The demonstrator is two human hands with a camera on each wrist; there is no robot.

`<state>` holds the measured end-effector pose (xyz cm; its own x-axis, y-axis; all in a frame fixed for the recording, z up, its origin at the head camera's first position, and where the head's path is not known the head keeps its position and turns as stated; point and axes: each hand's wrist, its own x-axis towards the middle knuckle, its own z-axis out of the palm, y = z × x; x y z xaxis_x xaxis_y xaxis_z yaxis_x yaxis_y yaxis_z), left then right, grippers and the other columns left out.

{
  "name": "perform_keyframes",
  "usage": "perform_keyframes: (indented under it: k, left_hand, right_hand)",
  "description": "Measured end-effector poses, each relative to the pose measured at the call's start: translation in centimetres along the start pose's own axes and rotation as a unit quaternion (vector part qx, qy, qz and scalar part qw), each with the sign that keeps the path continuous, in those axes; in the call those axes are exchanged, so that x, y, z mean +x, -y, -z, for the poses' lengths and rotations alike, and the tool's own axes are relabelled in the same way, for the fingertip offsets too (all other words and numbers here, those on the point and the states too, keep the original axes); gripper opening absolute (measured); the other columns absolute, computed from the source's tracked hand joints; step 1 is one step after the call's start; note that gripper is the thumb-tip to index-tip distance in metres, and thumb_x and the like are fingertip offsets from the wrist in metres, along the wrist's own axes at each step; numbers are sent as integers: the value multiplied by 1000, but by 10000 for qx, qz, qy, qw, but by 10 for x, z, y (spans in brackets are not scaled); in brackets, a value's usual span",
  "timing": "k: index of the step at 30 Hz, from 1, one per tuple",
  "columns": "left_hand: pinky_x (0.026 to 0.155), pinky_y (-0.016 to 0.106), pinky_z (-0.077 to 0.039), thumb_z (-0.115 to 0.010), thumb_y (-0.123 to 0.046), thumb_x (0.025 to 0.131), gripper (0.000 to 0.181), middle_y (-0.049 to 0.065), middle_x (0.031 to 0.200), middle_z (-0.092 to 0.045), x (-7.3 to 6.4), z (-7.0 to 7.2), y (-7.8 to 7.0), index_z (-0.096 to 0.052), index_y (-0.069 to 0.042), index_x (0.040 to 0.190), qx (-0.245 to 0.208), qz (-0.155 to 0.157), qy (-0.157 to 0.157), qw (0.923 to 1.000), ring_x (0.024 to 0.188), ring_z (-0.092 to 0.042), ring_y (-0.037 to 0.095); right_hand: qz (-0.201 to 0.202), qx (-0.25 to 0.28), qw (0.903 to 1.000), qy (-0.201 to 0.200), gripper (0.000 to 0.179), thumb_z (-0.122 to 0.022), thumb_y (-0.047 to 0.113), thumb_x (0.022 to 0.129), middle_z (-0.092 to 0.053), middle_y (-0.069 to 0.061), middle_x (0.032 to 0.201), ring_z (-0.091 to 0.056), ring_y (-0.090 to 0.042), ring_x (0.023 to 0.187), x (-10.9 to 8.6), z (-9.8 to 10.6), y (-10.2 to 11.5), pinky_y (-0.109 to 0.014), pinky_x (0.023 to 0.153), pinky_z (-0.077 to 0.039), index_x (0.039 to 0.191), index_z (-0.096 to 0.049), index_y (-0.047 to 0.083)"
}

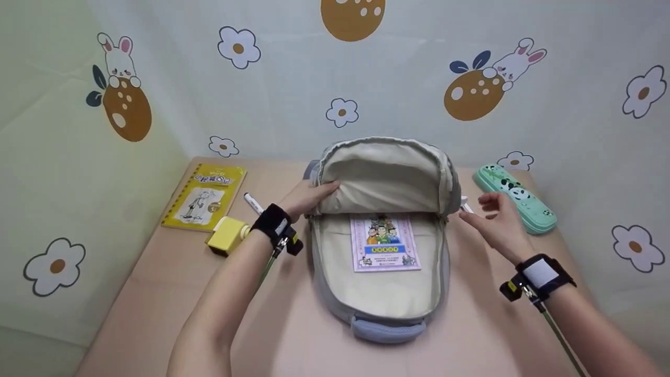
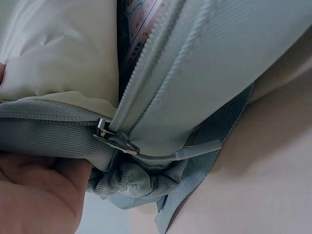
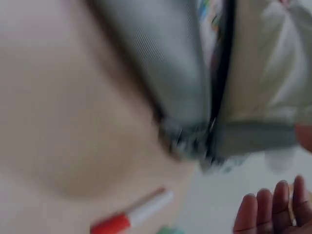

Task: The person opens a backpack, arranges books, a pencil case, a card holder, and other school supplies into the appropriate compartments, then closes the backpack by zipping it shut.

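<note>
A grey-blue backpack [image 1: 384,330] lies unzipped on the table, its flap raised to show a cream lining. In the head view my left hand [image 1: 306,196] grips the flap's left edge, thumb on the lining and fingers behind. The left wrist view shows a zipper pull [image 2: 114,136] at the corner beside that hand [image 2: 41,195]. Inside the bag lies a pink booklet [image 1: 384,256] with cartoon figures. My right hand [image 1: 500,225] is beside the flap's right edge with fingers spread from the thumb, holding nothing; the right wrist view is blurred.
Left of the bag are a yellow book [image 1: 204,199], a yellow box-shaped object [image 1: 227,235] and a white marker [image 1: 253,202]. A green panda pencil case [image 1: 518,196] lies at the right. A red-and-white marker [image 3: 131,214] shows near the bag. A patterned curtain [image 1: 293,78] stands behind.
</note>
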<state>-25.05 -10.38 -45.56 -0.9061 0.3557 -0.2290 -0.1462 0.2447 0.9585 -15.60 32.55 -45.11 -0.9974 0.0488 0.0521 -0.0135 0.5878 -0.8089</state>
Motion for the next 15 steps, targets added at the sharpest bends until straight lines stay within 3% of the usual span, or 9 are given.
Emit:
perform_keyframes:
  k: [1,3,6,7,8,12,15]
  left_hand:
    - [80,32,-54,-66,-48,98,47,10,105,-72,0,0,0,-67,-4,116,36,0,-18,10000,89,-69,21]
    - [80,32,-53,-66,-48,97,48,10,104,-71,0,1,0,-67,-4,114,80,2,-49,10000,88,-69,21]
    - [82,33,-53,-66,-48,98,48,10,105,-71,-1,1,0,-67,-4,115,41,52,-41,10000,90,-69,22]
    - [83,33,-54,-66,-48,97,48,11,106,-71,-1,1,0,-67,-4,116,18,74,-44,10000,91,-69,23]
    - [84,34,-54,-66,-48,97,49,11,108,-70,-1,1,0,-66,-3,116,1,99,-36,9999,93,-69,23]
    - [89,36,-53,-67,-49,97,53,12,114,-68,-1,0,1,-64,-1,119,53,143,-52,9999,99,-67,24]
    - [90,36,-53,-67,-51,96,55,12,114,-67,-1,1,1,-65,-1,118,128,165,-97,9997,100,-67,24]
  right_hand:
    - [115,-95,9999,-3,84,-81,38,88,-42,-24,144,-43,-38,128,4,1,-4,-51,97,-45,147,-37,-1]
    - [301,-122,9992,224,101,-84,37,86,-24,-24,161,-27,-44,144,13,1,-10,-62,110,-33,159,-23,4]
    - [435,-45,9961,768,108,-86,35,83,-13,-19,168,-14,-44,151,29,-5,-16,-67,115,-21,164,-17,13]
    - [476,-15,9948,901,107,-87,35,82,-15,-17,168,-14,-43,152,34,-8,-16,-66,116,-19,164,-20,15]
    - [500,58,9938,995,105,-88,34,81,-17,-15,168,-11,-40,153,38,-12,-16,-67,118,-9,163,-24,17]
    - [420,353,9922,1123,93,-88,36,81,-31,-6,165,-21,-31,152,51,-23,-12,-60,120,-13,158,-39,24]
    - [131,636,9903,1229,82,-86,39,83,-47,-9,154,-37,-30,144,55,-28,-9,-55,118,-23,153,-49,16]
